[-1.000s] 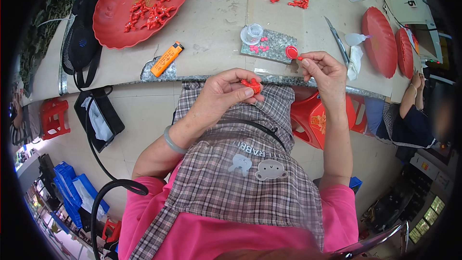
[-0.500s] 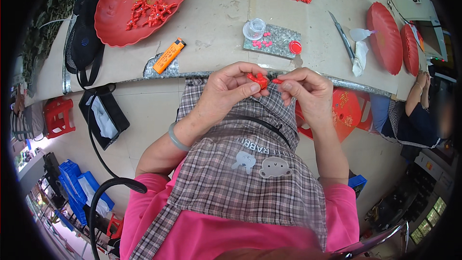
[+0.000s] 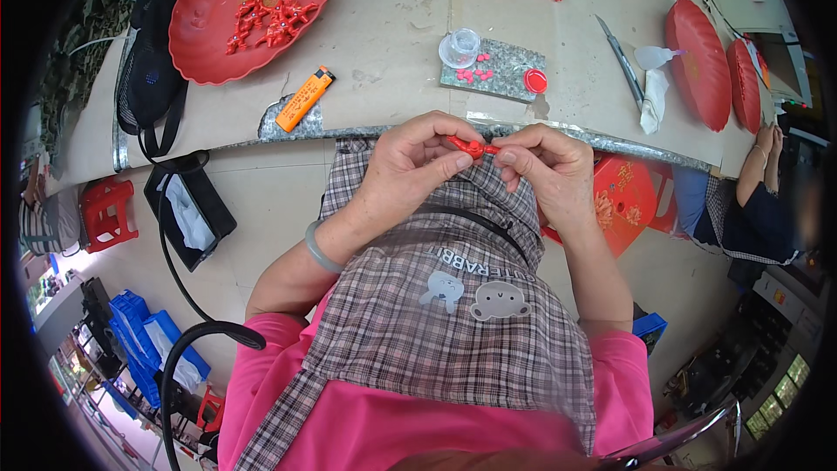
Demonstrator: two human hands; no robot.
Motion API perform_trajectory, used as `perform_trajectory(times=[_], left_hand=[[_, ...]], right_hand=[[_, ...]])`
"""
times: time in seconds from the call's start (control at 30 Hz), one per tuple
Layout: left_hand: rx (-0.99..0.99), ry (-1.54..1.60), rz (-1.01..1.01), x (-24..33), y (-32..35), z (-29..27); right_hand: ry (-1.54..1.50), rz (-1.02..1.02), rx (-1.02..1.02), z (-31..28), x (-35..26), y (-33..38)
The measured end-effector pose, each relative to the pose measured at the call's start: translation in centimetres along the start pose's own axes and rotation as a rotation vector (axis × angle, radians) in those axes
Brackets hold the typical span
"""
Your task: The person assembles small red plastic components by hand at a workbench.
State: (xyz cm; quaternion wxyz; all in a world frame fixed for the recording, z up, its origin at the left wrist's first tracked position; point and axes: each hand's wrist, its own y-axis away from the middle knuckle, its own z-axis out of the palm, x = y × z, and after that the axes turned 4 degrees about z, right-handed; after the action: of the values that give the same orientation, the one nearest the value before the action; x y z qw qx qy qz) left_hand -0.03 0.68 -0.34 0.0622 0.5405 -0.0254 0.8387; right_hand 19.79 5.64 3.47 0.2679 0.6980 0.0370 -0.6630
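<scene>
- We see a small red plastic piece (image 3: pixel 472 147), bright and glossy, with a knobbly outline; it is too small for us to make out finer detail.
- It sits between our two hands, just short of the near table edge (image 3: pixel 384 129) and over the lap of our checked apron (image 3: pixel 453 331).
- Our left hand (image 3: pixel 410 170) is curled, its fingers bent over and pinched shut on the left end of the piece, the wrist below wearing a pale green bangle (image 3: pixel 320 249).
- Our right hand (image 3: pixel 545 170) mirrors it, thumb and forefinger closed on the right end of the same piece, knuckles turned up.
- Both forearms rise from the lower edge and converge, so the hands almost touch.
- Just beyond the fingers the table edge runs across; past it, well apart from the left hand, lie an orange lighter (image 3: pixel 305 98) and a red tray (image 3: pixel 209 44) of similar red pieces.
- Beyond the right hand a grey tile (image 3: pixel 510 65) carries a clear cup (image 3: pixel 459 46) and a red cap (image 3: pixel 535 80).
- To the right of our right hand stands a red stool (image 3: pixel 623 201); to the left of our left hand there is bare tiled floor (image 3: pixel 270 201).
</scene>
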Motion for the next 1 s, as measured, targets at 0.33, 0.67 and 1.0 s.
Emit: perform_trajectory(times=[0.33, 0.67, 1.0], left_hand=[[0.011, -0.284, 0.161, 0.0, -0.2, 0.1], [-0.008, -0.759, 0.403, 0.7, -0.1, 0.5], [0.028, -0.298, 0.123, -0.9, 0.1, -0.1]], right_hand=[[0.026, -0.004, 0.014, 0.2, 0.4, 0.1], [-0.115, 0.044, 0.033, 0.6, 2.2, 0.4], [-0.094, 0.044, 0.004, 1.0, 1.8, 0.3]])
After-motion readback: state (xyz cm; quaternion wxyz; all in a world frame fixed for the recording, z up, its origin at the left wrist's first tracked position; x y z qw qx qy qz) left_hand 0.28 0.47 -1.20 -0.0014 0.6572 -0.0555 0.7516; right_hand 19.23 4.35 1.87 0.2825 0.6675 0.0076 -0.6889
